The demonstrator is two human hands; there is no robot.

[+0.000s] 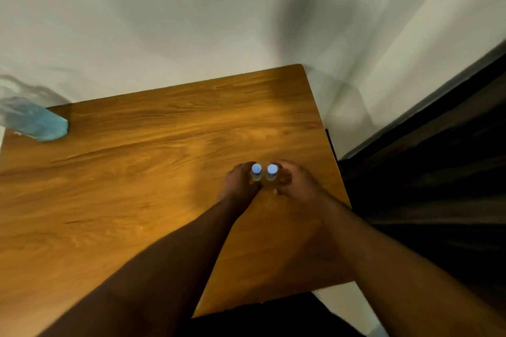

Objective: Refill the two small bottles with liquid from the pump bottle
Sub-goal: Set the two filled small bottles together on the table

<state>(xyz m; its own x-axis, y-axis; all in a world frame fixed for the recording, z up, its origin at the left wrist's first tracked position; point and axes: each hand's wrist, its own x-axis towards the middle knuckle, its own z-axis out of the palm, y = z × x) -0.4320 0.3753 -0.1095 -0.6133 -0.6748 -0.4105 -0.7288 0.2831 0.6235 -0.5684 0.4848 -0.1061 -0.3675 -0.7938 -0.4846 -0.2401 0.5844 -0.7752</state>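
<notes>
A wooden table [137, 186] with a warm orange-brown grain is seen from above, through a wide-angle view worn on a person's head. Two bare forearms reach forward from the near edge toward the right side of the tabletop.

Two small clear bottles are stood upright and side by side, just apart from one another, close to the table's right edge and about midway along it. Each is closed with a pale blue cap. The left small bottle [256, 171] is grasped by the left hand [238, 186], whose fingers are curled round the bottle's outer side. The right small bottle [272, 172] is grasped by the right hand [294, 185], with fingers wrapped round its outer side in the same way. Both bottles appear to rest on the tabletop, though their bases are hidden between the hands. How much liquid is inside cannot be told.

At the far left corner of the table, a large clear container holding blue liquid [32, 117] is partly cut off by the picture's edge. It is blurred, so its top cannot be made out. It is well apart from the hands and the small bottles.

Beyond the table's far edge, a pale wall [191, 22] is seen. To the right of the table, a dark surface [438, 172] runs alongside.
</notes>
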